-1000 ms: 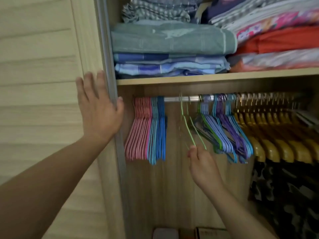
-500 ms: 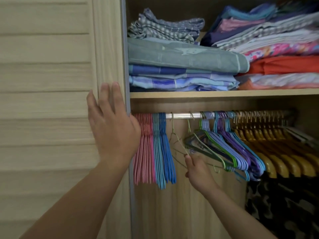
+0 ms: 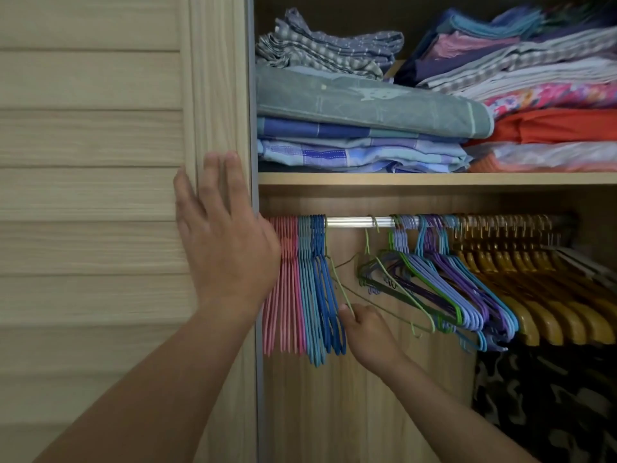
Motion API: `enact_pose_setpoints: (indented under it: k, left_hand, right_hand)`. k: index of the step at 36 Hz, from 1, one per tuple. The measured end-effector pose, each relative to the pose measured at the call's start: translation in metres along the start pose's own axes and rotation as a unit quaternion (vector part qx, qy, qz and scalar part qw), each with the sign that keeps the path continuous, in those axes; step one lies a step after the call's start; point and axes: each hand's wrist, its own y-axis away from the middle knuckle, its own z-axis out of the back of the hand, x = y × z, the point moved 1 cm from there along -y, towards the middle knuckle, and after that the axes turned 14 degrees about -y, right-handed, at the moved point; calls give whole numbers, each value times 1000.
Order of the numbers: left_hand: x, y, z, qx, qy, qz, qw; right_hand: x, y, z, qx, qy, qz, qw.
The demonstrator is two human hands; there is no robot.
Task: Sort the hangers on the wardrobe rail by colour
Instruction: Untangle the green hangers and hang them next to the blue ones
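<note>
Right hand (image 3: pixel 369 332) | you are pinching the green hanger (image 3: pixel 340 282), hanging long-axis down just right of the blue hangers (image 3: pixel 325 289) | left hand (image 3: pixel 223 235) lying flat, farther left.

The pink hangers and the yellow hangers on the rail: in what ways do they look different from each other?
The pink hangers hang at the left end of the rail, beside the left hand; the yellow hangers fill the right end. The pink hangers are thin; the yellow hangers are thick, with broad shoulders. The pink hangers are packed tight and hang straight down; the yellow hangers fan out towards the camera. Both groups hang on the same rail and carry no clothes.
</note>
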Motion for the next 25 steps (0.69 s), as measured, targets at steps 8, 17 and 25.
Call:
enact_pose_setpoints:
  k: [8,17,25]
  left_hand:
    - [-1,0,1,-5,12,8,1000]
    - [-1,0,0,-8,13,11,1000]
    - [-1,1,0,-9,8,10,1000]
  right_hand:
    - [-9,22,54,-155,357,185,902]
    - [-12,3,97,-57,619,54,781]
    - [-19,-14,91,-48,616,8,786]
